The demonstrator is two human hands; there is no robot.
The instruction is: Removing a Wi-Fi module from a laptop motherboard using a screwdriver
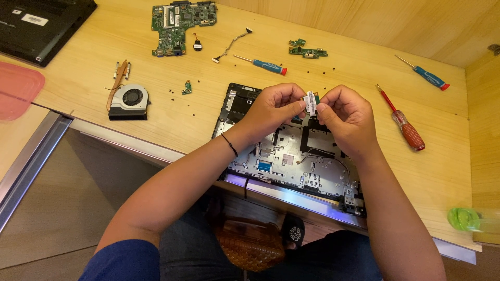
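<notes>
Two hands meet over an open laptop shell (291, 156) in the view from the head camera; the left hand (273, 112) and the right hand (346, 117) both pinch one small flat card (311, 102) between their fingertips; the card is white and green, and it is held up on its edge just above the shell; the other fingers are curled in; a thin black band (229, 144) sits on the left wrist; the shell lies on a light wooden desk (94, 78), near its front edge; a red screwdriver (402, 120) lies just right of the hands; two blue screwdrivers lie farther back, one (263, 64) behind the shell and one (424, 74) far to the right; a big green board (179, 23) lies at the back; a round fan (129, 101) with a copper strip lies to the left; two tiny green boards (307, 50) lie behind the hands; small black screws (205, 78) dot the desk; a pink tray (15, 88) pokes in at the left edge.
</notes>
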